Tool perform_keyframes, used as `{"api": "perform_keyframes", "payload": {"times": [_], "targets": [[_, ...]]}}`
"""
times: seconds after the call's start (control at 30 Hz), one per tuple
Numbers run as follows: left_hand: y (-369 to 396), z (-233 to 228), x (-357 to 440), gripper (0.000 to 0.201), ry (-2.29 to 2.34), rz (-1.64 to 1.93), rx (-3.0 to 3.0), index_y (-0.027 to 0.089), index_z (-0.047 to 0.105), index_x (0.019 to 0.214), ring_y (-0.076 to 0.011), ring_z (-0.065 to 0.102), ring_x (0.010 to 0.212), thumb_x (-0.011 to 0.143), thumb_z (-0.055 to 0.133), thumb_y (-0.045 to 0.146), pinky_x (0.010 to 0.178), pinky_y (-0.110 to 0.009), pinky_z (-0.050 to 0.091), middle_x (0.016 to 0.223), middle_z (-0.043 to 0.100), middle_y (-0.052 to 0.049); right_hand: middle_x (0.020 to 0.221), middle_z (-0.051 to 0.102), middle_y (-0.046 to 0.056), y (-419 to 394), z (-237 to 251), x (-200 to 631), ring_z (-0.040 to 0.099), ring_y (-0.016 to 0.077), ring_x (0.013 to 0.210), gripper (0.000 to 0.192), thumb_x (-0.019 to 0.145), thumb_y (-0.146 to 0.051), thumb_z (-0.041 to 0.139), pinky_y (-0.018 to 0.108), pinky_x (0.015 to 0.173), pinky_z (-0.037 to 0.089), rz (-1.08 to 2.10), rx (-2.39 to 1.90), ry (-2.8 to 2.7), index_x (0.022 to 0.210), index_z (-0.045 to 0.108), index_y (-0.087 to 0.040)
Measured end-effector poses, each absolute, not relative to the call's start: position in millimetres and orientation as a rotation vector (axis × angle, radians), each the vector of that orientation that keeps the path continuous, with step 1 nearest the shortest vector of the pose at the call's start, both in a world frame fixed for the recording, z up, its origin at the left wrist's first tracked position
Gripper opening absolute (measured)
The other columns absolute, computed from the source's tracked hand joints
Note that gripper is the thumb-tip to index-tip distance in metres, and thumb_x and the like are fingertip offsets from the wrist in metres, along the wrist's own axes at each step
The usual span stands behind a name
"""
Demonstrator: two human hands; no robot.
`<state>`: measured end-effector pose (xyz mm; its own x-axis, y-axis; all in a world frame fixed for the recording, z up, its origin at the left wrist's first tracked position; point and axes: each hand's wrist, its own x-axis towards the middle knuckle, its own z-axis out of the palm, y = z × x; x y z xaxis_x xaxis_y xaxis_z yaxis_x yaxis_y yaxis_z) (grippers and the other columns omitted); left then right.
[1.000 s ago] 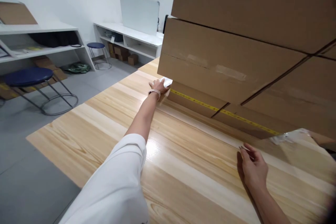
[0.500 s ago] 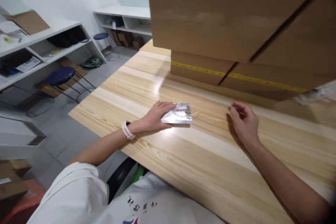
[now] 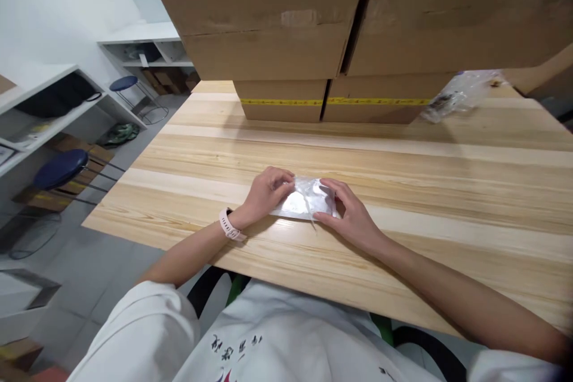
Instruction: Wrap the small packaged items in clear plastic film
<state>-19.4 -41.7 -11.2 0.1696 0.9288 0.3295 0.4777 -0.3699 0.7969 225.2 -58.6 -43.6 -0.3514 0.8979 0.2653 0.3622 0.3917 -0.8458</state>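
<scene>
Fingers of your left hand [image 3: 267,192] and right hand [image 3: 350,215] pinch opposite ends of the clear plastic packet [image 3: 305,204] lying on the wooden worktop [image 3: 403,191].

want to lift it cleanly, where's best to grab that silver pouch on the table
Pinch the silver pouch at its short side edges, coming in from left and right. It lies flat on the wooden table, and the left hand and right hand already sit at those ends.

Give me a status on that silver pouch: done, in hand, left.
Done: the silver pouch lies flat on the wooden table, in front of the cardboard boxes. In hand: left hand and right hand grip its ends. Left: it looks unopened.
</scene>
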Motion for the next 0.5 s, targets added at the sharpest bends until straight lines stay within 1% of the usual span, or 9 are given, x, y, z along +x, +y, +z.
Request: {"api": "perform_keyframes", "payload": {"times": [0.07, 0.13, 0.2, 0.23, 0.27, 0.33, 0.4, 0.43, 0.5], "targets": [[-38, -9, -26, 0.007, 1.433, 1.28, 1.751, 0.02, 0.069, 0.081, -0.0197, 0.068, 0.085, 0.087, 0.069, 0.022, 0.081, -0.035, 0.054, 0.085, 0.073, -0.004, 0.145, 0.054, 0.008, -59, -44, 225, 0.051, 0.028, 0.136, 0.054, 0.085, -0.033, 0.074, 0.047, 0.11, 0.046, 0.897, -1.048, -1.914, 0.137, 0.059, -0.032], [-33, -6, -35, 0.01, 1.437, 1.4, 1.55, 0.02, 0.064, 0.082, -0.0153, 0.064, 0.068, 0.09, 0.066, 0.025, 0.067, -0.029, 0.052, 0.071, 0.067, 0.0, 0.146, 0.051, 0.008, -59, -46, 224, 0.05, 0.0269, 0.136, 0.053, 0.086, -0.03, 0.072, 0.043, 0.103, 0.051, 0.914, -1.049, -1.904, 0.137, 0.06, -0.033], [-30, -5, -44, 0.013, 1.387, 1.465, 1.42, 0.02, 0.059, 0.084, -0.0116, 0.058, 0.056, 0.092, 0.063, 0.029, 0.058, -0.025, 0.049, 0.063, 0.061, 0.003, 0.148, 0.048, 0.008, -59, -49, 224, 0.051, 0.027, 0.134, 0.061, 0.083, -0.029, 0.073, 0.041, 0.098, 0.054, 0.934, -1.091, -1.84, 0.141, 0.057, -0.034], [-30, -5, -48, 0.014, 1.376, 1.471, 1.403, 0.02, 0.058, 0.085, -0.0109, 0.056, 0.055, 0.093, 0.063, 0.031, 0.056, -0.024, 0.048, 0.064, 0.06, 0.003, 0.15, 0.045, 0.009, -58, -50, 224, 0.052, 0.027, 0.132, 0.067, 0.081, -0.029, 0.075, 0.041, 0.096, 0.055, 0.951, -1.119, -1.793, 0.144, 0.055, -0.035], [-30, -6, -50, 0.014, 1.38, 1.453, 1.429, 0.02, 0.058, 0.088, -0.0111, 0.059, 0.058, 0.092, 0.065, 0.032, 0.058, -0.024, 0.05, 0.071, 0.063, 0.002, 0.152, 0.043, 0.009, -58, -52, 223, 0.054, 0.0266, 0.129, 0.075, 0.078, -0.03, 0.077, 0.041, 0.096, 0.055, 0.983, -1.144, -1.739, 0.148, 0.05, -0.036], [-34, -7, -49, 0.022, 1.393, 1.339, 1.615, 0.021, 0.062, 0.101, -0.0158, 0.067, 0.084, 0.086, 0.074, 0.031, 0.074, -0.03, 0.056, 0.099, 0.07, -0.005, 0.151, 0.046, 0.009, -56, -53, 222, 0.059, 0.0245, 0.12, 0.091, 0.076, -0.032, 0.079, 0.041, 0.097, 0.055, 1.105, -1.169, -1.622, 0.157, 0.038, -0.036], [-40, -9, -43, 0.041, 1.365, 1.149, 1.901, 0.023, 0.065, 0.114, -0.0244, 0.063, 0.116, 0.077, 0.084, 0.028, 0.097, -0.041, 0.054, 0.129, 0.065, -0.011, 0.141, 0.057, 0.009, -54, -51, 221, 0.064, 0.0224, 0.111, 0.105, 0.073, -0.035, 0.082, 0.041, 0.096, 0.055, 1.277, -1.158, -1.507, 0.162, 0.027, -0.033], [-42, -10, -39, 0.043, 1.34, 1.072, 2.021, 0.024, 0.067, 0.114, -0.0275, 0.058, 0.126, 0.076, 0.085, 0.027, 0.104, -0.045, 0.05, 0.137, 0.062, -0.011, 0.134, 0.062, 0.009, -53, -49, 220, 0.066, 0.0217, 0.106, 0.109, 0.072, -0.036, 0.083, 0.04, 0.095, 0.055, 1.351, -1.15, -1.449, 0.163, 0.024, -0.031], [-46, -11, -32, 0.022, 1.319, 1.049, 2.123, 0.023, 0.073, 0.102, -0.0292, 0.056, 0.129, 0.081, 0.08, 0.024, 0.11, -0.049, 0.044, 0.136, 0.064, -0.011, 0.122, 0.069, 0.008, -51, -45, 219, 0.067, 0.0208, 0.1, 0.11, 0.068, -0.038, 0.087, 0.038, 0.092, 0.055, 1.446, -1.136, -1.345, 0.161, 0.03, -0.026]]}}
